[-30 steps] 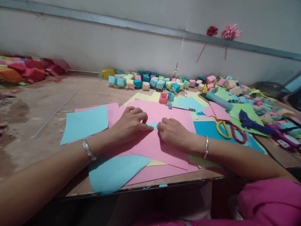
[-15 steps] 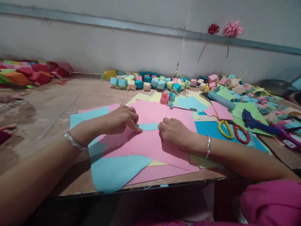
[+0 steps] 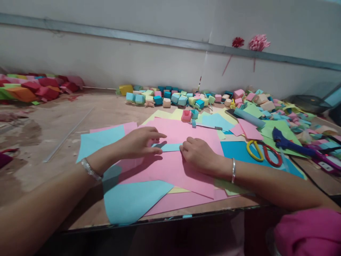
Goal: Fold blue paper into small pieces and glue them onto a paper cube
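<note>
In the head view, your left hand (image 3: 138,144) lies low over the paper with its fingers stretched out and slightly apart, gripping nothing. The fingertips reach the left end of a small blue strip (image 3: 170,147). Your right hand (image 3: 198,154) sits at 3 o'clock from the strip, fingers curled together, with the tips pressed on the strip's right end. You cannot tell whether they pinch it or only hold it down. The strip lies flat between your two hands on a large pink sheet (image 3: 170,170), near the middle of the table (image 3: 53,128). Each wrist wears a silver bangle (image 3: 91,170). At 7 o'clock from the strip a light blue sheet (image 3: 130,201) pokes out from under the pink one and reaches the table's near edge. Another blue sheet (image 3: 98,142) lies at 9 o'clock, partly under your left forearm. At 3 o'clock from your right hand, scissors (image 3: 263,153) with one yellow and one red handle rest on a dark blue sheet (image 3: 237,149). A blue glue gun (image 3: 287,142) lies just beyond them on green paper. At 12 o'clock from the strip stands a small pink box (image 3: 185,115), with a pen (image 3: 207,125) just right of it. Farther back a row of paper cubes (image 3: 173,97) runs along the wall. At 10 o'clock, well apart, is a heap of red folded paper (image 3: 34,89). At 1 o'clock, two paper flowers (image 3: 259,42) hang on the wall.
</note>
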Tool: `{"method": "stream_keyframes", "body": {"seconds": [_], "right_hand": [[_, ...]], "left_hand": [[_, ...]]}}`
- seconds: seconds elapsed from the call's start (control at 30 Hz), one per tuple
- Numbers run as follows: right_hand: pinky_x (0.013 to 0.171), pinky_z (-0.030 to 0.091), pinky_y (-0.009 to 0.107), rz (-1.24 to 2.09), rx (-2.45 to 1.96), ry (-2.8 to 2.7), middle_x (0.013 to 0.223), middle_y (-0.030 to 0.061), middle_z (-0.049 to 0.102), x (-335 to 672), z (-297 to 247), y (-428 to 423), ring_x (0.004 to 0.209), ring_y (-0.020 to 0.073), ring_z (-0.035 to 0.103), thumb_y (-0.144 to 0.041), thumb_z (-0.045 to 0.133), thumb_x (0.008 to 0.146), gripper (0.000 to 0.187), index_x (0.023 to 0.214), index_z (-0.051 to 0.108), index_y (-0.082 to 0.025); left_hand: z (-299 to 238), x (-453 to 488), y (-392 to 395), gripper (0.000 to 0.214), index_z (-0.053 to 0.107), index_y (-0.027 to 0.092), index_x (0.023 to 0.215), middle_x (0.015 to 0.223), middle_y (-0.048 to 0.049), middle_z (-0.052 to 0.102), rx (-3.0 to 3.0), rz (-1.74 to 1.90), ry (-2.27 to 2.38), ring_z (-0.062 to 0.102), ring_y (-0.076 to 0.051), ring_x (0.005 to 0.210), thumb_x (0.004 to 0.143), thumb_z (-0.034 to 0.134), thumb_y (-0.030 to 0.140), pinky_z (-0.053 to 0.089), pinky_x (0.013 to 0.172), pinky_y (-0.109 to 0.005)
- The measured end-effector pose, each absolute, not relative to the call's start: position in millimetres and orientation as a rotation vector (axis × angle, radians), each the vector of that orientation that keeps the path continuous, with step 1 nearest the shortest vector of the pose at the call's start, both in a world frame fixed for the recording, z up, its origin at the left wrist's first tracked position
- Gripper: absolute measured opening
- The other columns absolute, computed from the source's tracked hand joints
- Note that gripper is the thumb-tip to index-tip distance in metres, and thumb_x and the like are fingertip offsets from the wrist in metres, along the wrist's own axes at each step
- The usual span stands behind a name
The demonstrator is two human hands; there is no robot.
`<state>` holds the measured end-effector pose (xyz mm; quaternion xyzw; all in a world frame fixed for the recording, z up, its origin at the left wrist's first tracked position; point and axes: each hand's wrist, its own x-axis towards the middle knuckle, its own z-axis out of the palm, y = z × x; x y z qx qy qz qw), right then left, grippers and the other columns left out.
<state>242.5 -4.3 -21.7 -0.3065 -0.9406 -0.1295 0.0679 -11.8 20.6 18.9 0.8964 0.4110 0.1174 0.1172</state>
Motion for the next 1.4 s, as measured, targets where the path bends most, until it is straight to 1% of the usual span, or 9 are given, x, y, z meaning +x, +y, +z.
{"method": "stream_keyframes", "body": {"seconds": [0.13, 0.33, 0.43, 0.57, 0.87, 0.97, 1.13, 1.27, 1.4], "right_hand": [[0.067, 0.031, 0.034, -0.283, -1.042, -2.509, 0.083, 0.0112, 0.060, 242.9, -26.9, 1.9, 0.079, 0.0222, 0.046, -0.015, 0.045, 0.089, 0.021, 0.093, 0.066, -0.011], [0.088, 0.036, 0.039, -0.182, -0.967, -2.313, 0.128, 0.0165, 0.052, 243.7, -25.4, 10.5, 0.114, 0.0279, 0.043, -0.026, 0.054, 0.089, 0.043, 0.129, 0.054, -0.011], [0.085, 0.033, 0.038, -0.253, -0.916, -2.342, 0.110, 0.0098, 0.063, 245.5, -28.4, 14.0, 0.103, 0.0240, 0.047, -0.019, 0.051, 0.091, 0.022, 0.103, 0.069, -0.018], [0.074, 0.027, 0.036, -0.355, -0.920, -2.404, 0.079, 0.0047, 0.066, 247.1, -35.6, 18.9, 0.083, 0.0203, 0.046, -0.013, 0.052, 0.090, 0.025, 0.074, 0.071, -0.020], [0.063, 0.023, 0.033, -0.313, -0.936, -2.584, 0.076, 0.0069, 0.066, 245.3, -35.1, 17.4, 0.073, 0.0165, 0.048, -0.008, 0.049, 0.086, 0.021, 0.075, 0.066, -0.014], [0.061, 0.022, 0.033, -0.338, -0.947, -2.602, 0.077, 0.0074, 0.066, 244.2, -34.5, 17.2, 0.072, 0.0167, 0.048, -0.009, 0.048, 0.087, 0.021, 0.075, 0.065, -0.013], [0.060, 0.021, 0.032, -0.347, -0.966, -2.615, 0.078, 0.0079, 0.065, 243.2, -34.2, 18.1, 0.071, 0.0166, 0.048, -0.010, 0.048, 0.088, 0.021, 0.075, 0.065, -0.013], [0.059, 0.021, 0.032, -0.363, -0.953, -2.614, 0.077, 0.0076, 0.065, 242.9, -32.8, 18.1, 0.069, 0.0161, 0.047, -0.010, 0.049, 0.087, 0.019, 0.074, 0.063, -0.013], [0.058, 0.021, 0.032, -0.409, -0.936, -2.594, 0.073, 0.0067, 0.063, 243.0, -32.4, 17.1, 0.063, 0.0151, 0.044, -0.007, 0.049, 0.085, 0.019, 0.072, 0.062, -0.013]], "left_hand": [[12.1, -0.1, 14.6, 0.042, 0.068, 0.020, 0.109, 0.090, -0.0039, 0.067, 2.400, 0.251, 1.349, 0.059, -0.017, 0.076, 0.071, 0.073, 0.037, 0.042, 0.067, -0.025], [6.1, 3.6, 14.7, 0.006, 0.067, 0.016, 0.074, 0.061, 0.0035, 0.054, 2.366, 0.539, 1.380, 0.047, -0.011, 0.057, 0.070, 0.064, 0.019, 0.035, 0.056, -0.021], [3.9, 1.8, 15.1, 0.005, 0.067, 0.016, 0.071, 0.066, 0.0011, 0.057, 2.499, 0.659, 1.370, 0.050, -0.011, 0.060, 0.070, 0.062, 0.015, 0.036, 0.057, -0.022], [3.3, -5.6, 20.7, 0.016, 0.069, 0.018, 0.074, 0.076, -0.0039, 0.063, 2.838, 0.576, 1.307, 0.054, -0.016, 0.069, 0.078, 0.055, 0.012, 0.034, 0.057, -0.025], [-0.4, -19.1, 32.0, 0.041, 0.074, 0.021, 0.071, 0.088, -0.0072, 0.068, 2.955, 0.520, 1.364, 0.058, -0.021, 0.082, 0.070, 0.039, -0.001, 0.040, 0.069, -0.031], [-2.3, -17.6, 31.6, 0.034, 0.075, 0.020, 0.084, 0.094, -0.0080, 0.070, 2.735, 0.668, 1.456, 0.061, -0.022, 0.086, 0.078, 0.044, 0.008, 0.042, 0.070, -0.030], [-1.5, -11.5, 28.9, 0.025, 0.074, 0.019, 0.096, 0.078, -0.0052, 0.069, 2.502, 0.679, 1.409, 0.058, -0.017, 0.066, 0.083, 0.058, 0.034, 0.041, 0.062, -0.027], [-2.5, -10.2, 28.0, 0.019, 0.075, 0.021, 0.084, 0.079, -0.0034, 0.066, 2.519, 0.529, 1.324, 0.056, -0.013, 0.063, 0.078, 0.063, 0.035, 0.039, 0.060, -0.024], [-2.0, -9.8, 27.9, 0.023, 0.074, 0.021, 0.090, 0.075, -0.0017, 0.064, 2.375, 0.476, 1.385, 0.057, -0.014, 0.064, 0.074, 0.065, 0.034, 0.042, 0.061, -0.025]]}}
